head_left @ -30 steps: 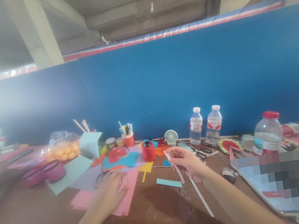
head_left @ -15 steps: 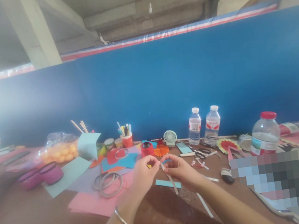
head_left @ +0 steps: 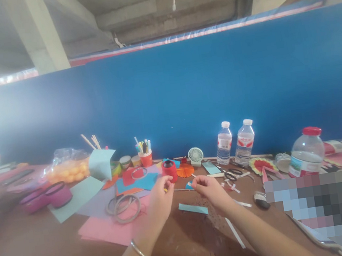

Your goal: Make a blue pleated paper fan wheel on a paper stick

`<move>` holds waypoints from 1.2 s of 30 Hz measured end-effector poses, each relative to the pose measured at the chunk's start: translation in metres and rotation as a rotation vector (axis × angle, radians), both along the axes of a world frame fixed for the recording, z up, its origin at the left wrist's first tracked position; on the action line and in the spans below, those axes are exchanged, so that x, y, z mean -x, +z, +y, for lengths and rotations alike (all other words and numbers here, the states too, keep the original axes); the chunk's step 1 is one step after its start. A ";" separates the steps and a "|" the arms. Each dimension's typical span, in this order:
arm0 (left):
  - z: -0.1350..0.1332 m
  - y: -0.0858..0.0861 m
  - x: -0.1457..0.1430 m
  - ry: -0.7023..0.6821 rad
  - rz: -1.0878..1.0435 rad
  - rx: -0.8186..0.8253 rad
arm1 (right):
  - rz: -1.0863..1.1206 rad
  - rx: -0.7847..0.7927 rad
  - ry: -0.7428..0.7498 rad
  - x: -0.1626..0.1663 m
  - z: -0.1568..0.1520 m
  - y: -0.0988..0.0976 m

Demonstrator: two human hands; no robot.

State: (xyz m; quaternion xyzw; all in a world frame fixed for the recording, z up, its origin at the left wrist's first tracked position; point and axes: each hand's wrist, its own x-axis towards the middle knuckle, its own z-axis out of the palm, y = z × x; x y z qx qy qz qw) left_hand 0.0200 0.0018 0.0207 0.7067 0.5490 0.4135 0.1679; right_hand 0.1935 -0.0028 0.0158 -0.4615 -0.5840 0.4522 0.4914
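My left hand [head_left: 161, 197] is raised over the table with thumb and fingertips pinched together. Facing it, my right hand [head_left: 210, 191] is pinched the same way. A thin pale strip [head_left: 182, 190] runs nearly level between the two sets of fingertips, seen almost edge-on; its ends are hidden by the fingers. Just below lies a light-blue paper strip [head_left: 193, 209] on the brown table. Beyond my left fingertips stands a red cylinder with a dark top [head_left: 169, 170], and a folded orange paper fan [head_left: 185, 170] is beside it.
Coloured paper sheets [head_left: 109, 231] and grey rings [head_left: 127, 208] lie left. A pen cup [head_left: 146, 160], small fan [head_left: 195, 155] and two water bottles [head_left: 223, 144] line the back. Scissors [head_left: 231, 175], a mouse [head_left: 261, 200] and a large red-capped bottle [head_left: 305, 153] are right.
My hands have moved apart from fingertips nearly touching. The pale strip, which hung down between them, now stretches level from one hand to the other.
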 end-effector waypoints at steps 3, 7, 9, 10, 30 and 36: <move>0.005 -0.021 0.005 -0.093 0.209 0.080 | -0.038 -0.016 -0.020 -0.005 0.003 -0.003; 0.004 -0.040 0.005 -0.182 0.288 0.136 | -0.257 -0.032 0.004 -0.008 0.004 -0.009; 0.004 -0.043 0.005 -0.209 0.301 0.152 | -0.377 -0.077 0.010 -0.007 0.004 -0.013; 0.004 -0.043 0.004 -0.218 0.302 0.158 | -0.417 -0.098 0.007 -0.006 0.004 -0.014; 0.002 -0.030 -0.012 -0.081 -0.658 0.279 | -0.025 0.044 -0.173 0.014 -0.009 -0.009; -0.006 -0.033 -0.017 -0.062 -0.668 0.270 | 0.129 0.134 -0.043 0.025 -0.022 -0.004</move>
